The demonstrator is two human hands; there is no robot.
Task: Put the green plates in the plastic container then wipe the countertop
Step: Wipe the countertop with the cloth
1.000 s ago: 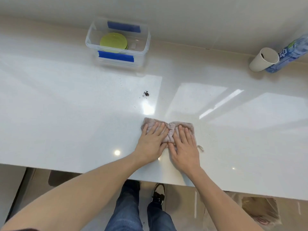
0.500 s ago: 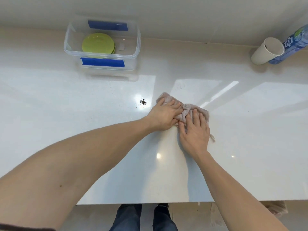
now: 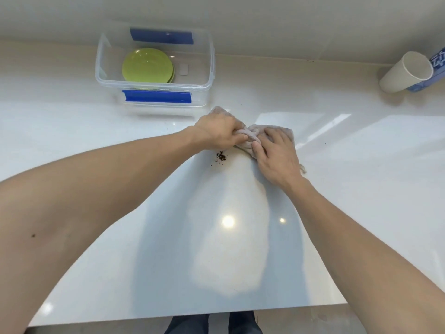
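Observation:
Green plates [image 3: 147,65] lie stacked inside the clear plastic container [image 3: 212,66], which has blue tape on its front and back walls and stands at the back of the white countertop [image 3: 361,179]. My left hand [image 3: 218,133] and my right hand [image 3: 277,155] both press on a bunched grey-pink cloth [image 3: 252,135] in front of the container's right corner. My left hand's fingers are curled into the cloth; my right hand lies flatter on it. A small pile of dark crumbs [image 3: 221,157] sits on the counter just in front of the cloth, between my hands.
A white paper cup [image 3: 407,72] lies on its side at the back right against the wall, next to a blue-labelled bottle [image 3: 433,68]. The counter's near edge runs along the bottom, with my legs [image 3: 212,324] below it.
Both hands have pushed the cloth away from me, past the crumbs, toward the container. The crumbs now lie on the near side of the cloth. The cloth has bunched up more.

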